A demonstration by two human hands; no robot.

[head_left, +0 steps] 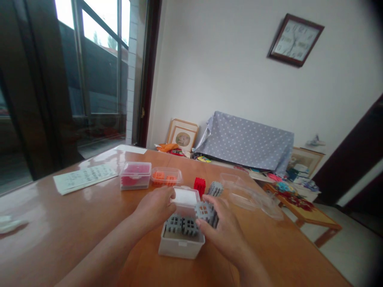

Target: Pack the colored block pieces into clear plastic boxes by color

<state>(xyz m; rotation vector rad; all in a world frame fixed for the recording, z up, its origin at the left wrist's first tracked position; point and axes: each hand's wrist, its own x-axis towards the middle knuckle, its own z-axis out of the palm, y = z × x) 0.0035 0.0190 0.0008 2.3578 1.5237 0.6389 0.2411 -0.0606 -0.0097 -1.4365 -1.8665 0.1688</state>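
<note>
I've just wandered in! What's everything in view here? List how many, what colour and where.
Table: one, brown, foreground
Open box: one, whitish, centre
Lid: one, translucent white, behind open box
Grey pieces: several, grey, in open box
Held stack: one, grey, right of lid
Red block: one, red, beyond lid
Grey stack: one, grey, beside red block
Lidded box: one, clear with pink contents, table's left
Tub: one, clear with orange pieces, beside lidded box
Plastic containers: several, clear, table's right
Written paper: count unclear, pale, table's left
Wall: one, white, background
Clock: one, brown-framed, on wall
Dotted cloth: one, grey-blue, below clock
Left hand: one, bare, at lid
Right hand: one, bare, gripping held stack
</note>
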